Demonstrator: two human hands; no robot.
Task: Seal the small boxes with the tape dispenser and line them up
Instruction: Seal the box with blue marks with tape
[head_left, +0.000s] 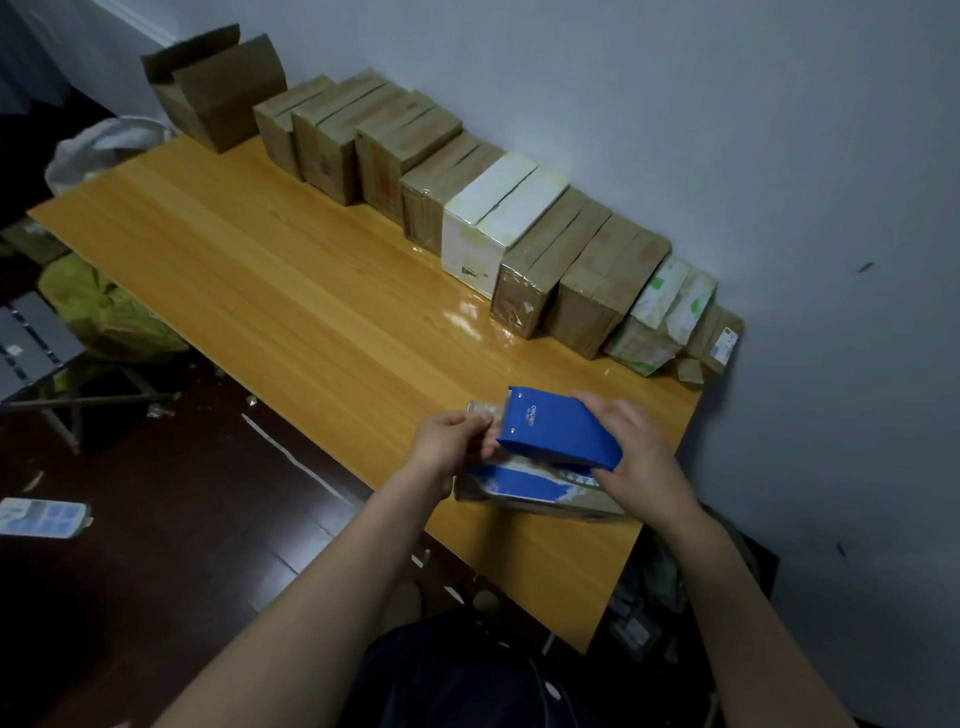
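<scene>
The box (524, 486) being sealed lay by the near edge of the table (260, 291), towards its right end, mostly hidden under the dispenser (556, 434). The right hand (639, 457) gripped the dispenser from behind. The left hand (452, 441) pinched the tape (483, 408) at its mouth, though that strip was faint. Sealed boxes (488, 228) stood in a row against the wall (727, 130), leaving a broad band of bare tabletop in front. An open carton (218, 93) ended the row at the far corner.
</scene>
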